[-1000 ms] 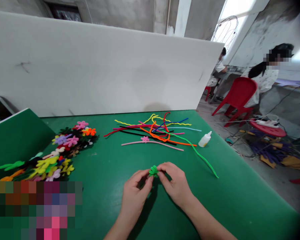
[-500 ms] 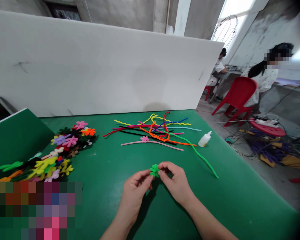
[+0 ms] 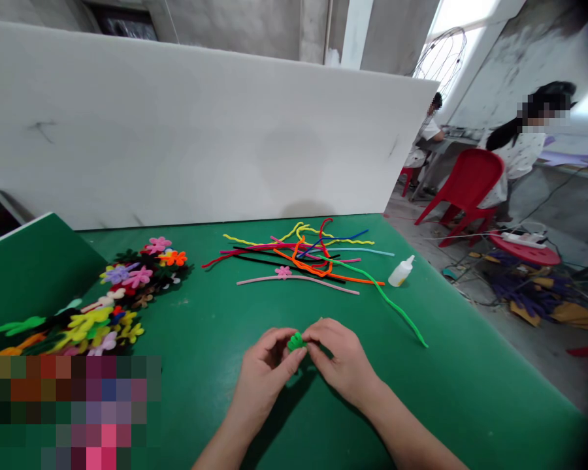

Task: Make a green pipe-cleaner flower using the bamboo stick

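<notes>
A small green pipe-cleaner flower (image 3: pixel 296 341) with looped petals is held just above the table, between both hands. My left hand (image 3: pixel 269 365) pinches it from the left, thumb in front. My right hand (image 3: pixel 337 356) closes thumb and fingers on its right edge, and the fingertips partly cover the petals. Beyond the hands lies a pale pink pipe cleaner (image 3: pixel 318 282), with a small pink flower (image 3: pixel 283 272) resting against it. One long green pipe cleaner (image 3: pixel 396 303) curves toward the right.
Mixed colored pipe cleaners (image 3: pixel 255 248) lie tangled near the white partition (image 3: pixel 200 143). A white squeeze bottle (image 3: pixel 401 271) stands at their right. Finished fuzzy flowers (image 3: pixel 137 277) are heaped on the left of the green table (image 3: pixel 196 365). Two people sit farther back, right, near a red chair (image 3: pixel 470 179).
The green flower has moved slightly left and down and is turned, its petals now seen more from the side. Both hands have shifted their finger positions around it.
</notes>
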### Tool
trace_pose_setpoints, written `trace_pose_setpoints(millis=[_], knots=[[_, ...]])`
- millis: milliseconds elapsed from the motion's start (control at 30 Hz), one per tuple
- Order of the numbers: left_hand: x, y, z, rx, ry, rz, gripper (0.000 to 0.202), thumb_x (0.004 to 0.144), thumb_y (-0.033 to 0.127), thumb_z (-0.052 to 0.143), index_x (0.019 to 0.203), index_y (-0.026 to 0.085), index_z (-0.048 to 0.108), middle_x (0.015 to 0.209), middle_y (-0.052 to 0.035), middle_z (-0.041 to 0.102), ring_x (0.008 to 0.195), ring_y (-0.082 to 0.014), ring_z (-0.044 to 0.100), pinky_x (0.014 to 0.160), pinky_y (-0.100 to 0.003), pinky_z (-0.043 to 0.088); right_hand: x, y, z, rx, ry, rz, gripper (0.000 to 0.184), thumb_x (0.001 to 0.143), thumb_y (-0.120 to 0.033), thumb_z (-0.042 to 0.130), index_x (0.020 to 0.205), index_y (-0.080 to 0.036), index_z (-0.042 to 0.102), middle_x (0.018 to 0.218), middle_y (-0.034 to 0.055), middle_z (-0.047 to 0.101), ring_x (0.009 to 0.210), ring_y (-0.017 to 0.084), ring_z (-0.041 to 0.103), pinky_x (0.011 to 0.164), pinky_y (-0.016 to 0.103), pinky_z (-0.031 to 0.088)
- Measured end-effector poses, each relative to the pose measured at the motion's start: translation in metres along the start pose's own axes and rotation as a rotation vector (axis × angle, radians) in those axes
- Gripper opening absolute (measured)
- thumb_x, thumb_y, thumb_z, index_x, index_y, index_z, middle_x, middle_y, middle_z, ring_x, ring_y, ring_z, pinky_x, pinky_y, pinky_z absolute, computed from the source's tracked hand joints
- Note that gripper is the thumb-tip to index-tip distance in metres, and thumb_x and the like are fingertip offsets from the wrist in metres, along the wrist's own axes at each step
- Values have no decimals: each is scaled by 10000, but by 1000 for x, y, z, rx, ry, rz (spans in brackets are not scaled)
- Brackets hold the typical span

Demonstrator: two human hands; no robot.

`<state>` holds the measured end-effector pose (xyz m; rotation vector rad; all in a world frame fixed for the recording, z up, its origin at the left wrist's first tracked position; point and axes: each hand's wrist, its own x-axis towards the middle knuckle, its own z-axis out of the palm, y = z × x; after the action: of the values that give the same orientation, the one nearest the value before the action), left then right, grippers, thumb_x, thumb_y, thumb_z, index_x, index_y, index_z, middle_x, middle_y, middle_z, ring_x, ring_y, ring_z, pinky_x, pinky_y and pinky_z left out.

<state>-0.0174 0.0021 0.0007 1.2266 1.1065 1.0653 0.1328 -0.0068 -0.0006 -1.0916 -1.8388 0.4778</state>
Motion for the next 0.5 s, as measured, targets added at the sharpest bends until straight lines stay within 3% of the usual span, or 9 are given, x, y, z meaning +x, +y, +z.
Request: trace_pose_setpoints(millis=[167, 300, 500], knots=[[0, 5, 0, 184, -29, 141, 54, 666, 208, 641, 688, 161, 656, 645, -6, 584, 589, -124, 500, 552, -222, 409, 0, -2, -3, -127, -18, -135, 186, 818, -126, 446, 894, -189, 604, 837, 61, 653, 767, 165, 578, 729, 321, 445], [-1, 7, -1, 216, -102, 162, 104, 729, 215, 581, 735, 169, 673, 702, -31, 611, 625, -140, 542, 574, -229, 434, -1, -3, -4, -189, -19, -144, 182, 822, -130, 454, 909, -188, 603, 845, 68, 659, 758, 171, 578, 709, 327, 444], [-3, 9, 1, 235, -112, 176, 131, 764, 209, 534, 752, 159, 655, 672, -20, 569, 580, -127, 526, 543, -215, 424, -2, -2, -3, -183, -15, -122, 160, 823, -145, 467, 908, -186, 597, 854, 62, 657, 780, 166, 581, 733, 324, 437]])
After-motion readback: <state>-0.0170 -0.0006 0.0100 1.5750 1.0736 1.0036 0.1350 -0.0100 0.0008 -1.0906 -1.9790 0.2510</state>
